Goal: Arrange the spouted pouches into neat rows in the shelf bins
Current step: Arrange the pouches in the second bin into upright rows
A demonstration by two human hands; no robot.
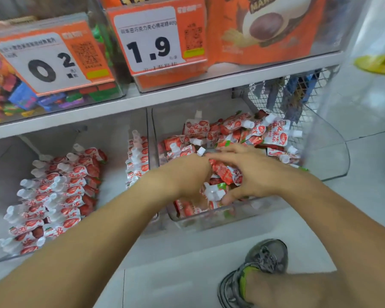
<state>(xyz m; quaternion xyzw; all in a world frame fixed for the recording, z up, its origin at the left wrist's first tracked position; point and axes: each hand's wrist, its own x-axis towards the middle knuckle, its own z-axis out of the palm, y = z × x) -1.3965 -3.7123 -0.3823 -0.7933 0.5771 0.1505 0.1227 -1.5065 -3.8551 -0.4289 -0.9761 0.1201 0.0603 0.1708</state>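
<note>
- Down low, the right bin (327, 152), a clear tub, surrounds both sets of fingers; its red-and-white spouted pouches (249, 134) lie jumbled beyond the fingertips, long axes and white caps pointing every which way.
- Off to the left of the fingers, the left bin (111, 138) holds the tidy rows (53, 196): these pouches lie parallel, caps aimed up and to the left, and the frame edge cuts off the lowest ones.
- The right hand (251, 174) has its fingers spread and curled over a red pouch (226, 174) whose long axis runs diagonally; blur hides the exact grip.
- The left hand (187, 174) dips into the pile, fingers buried, so I cannot tell whether they grip anything.
- A white capped spout (213, 193) sticks up just beneath the right thumb.
</note>
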